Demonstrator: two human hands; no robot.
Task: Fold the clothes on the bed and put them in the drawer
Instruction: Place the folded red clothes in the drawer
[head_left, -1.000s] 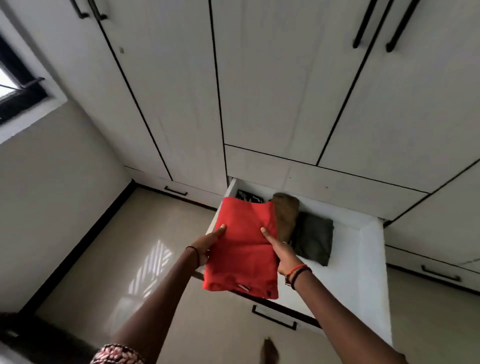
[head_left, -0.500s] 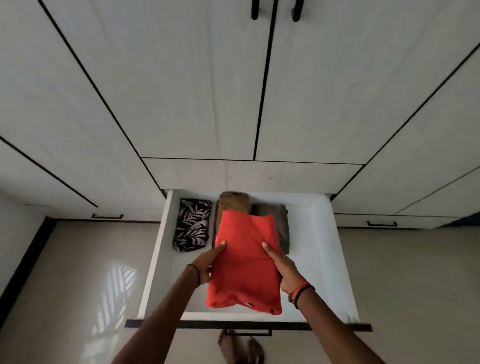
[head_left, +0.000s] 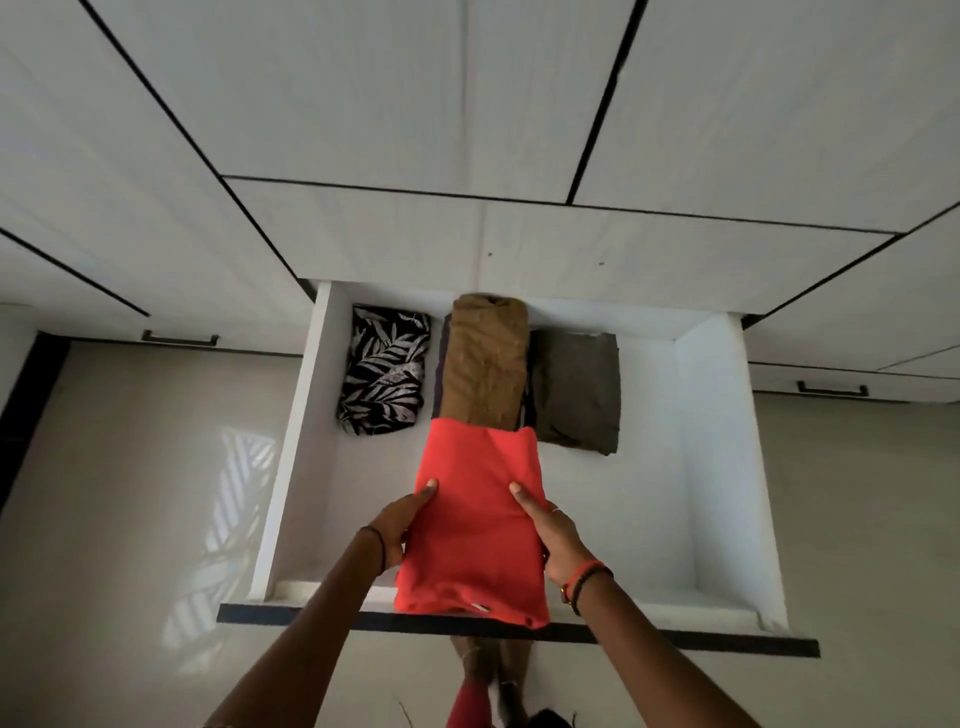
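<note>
A folded red garment (head_left: 475, 525) hangs over the open white drawer (head_left: 722, 467). My left hand (head_left: 402, 522) grips its left edge and my right hand (head_left: 553, 535) grips its right edge, thumbs on top. The garment's near end overlaps the drawer's dark front edge. Inside the drawer lie a black leaf-print folded cloth (head_left: 384, 371), a brown folded garment (head_left: 485, 361) and an olive-grey folded garment (head_left: 576, 392). The red garment's far end covers the near end of the brown one.
White wardrobe doors (head_left: 363, 104) rise behind the drawer. Closed drawers with black handles (head_left: 179, 339) sit to the left and right. The beige floor (head_left: 130, 493) shows a patch of window light. My feet show below the drawer front.
The view has closed in on the drawer and now looks straight down into it. The red garment has moved nearer to the drawer's front, uncovering more of the brown and olive-grey garments.
</note>
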